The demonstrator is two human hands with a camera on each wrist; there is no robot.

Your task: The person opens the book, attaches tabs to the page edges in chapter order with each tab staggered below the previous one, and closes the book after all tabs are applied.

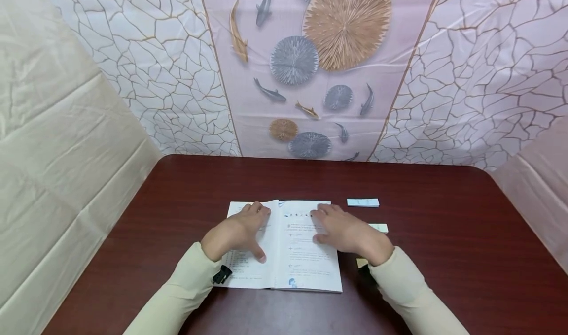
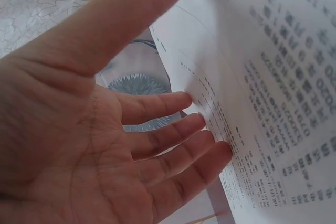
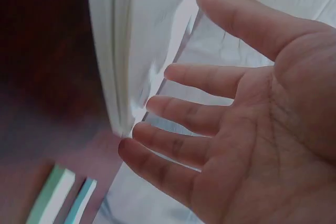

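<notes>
Over the facing pages of a printed book [image 1: 306, 263], a person's left hand [image 1: 239, 230] and right hand [image 1: 348, 230] each have the grip apart, fingers extended; whether all fingertips touch paper cannot be told. The book lies spread on a dark red counter [image 1: 195, 187], two small pale blocks [image 1: 363, 203] to its right, one partly behind the right hand.

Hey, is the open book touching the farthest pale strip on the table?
Apart: the head view plainly shows dark tabletop between the right edge of the open book and the farthest pale strip.
</notes>
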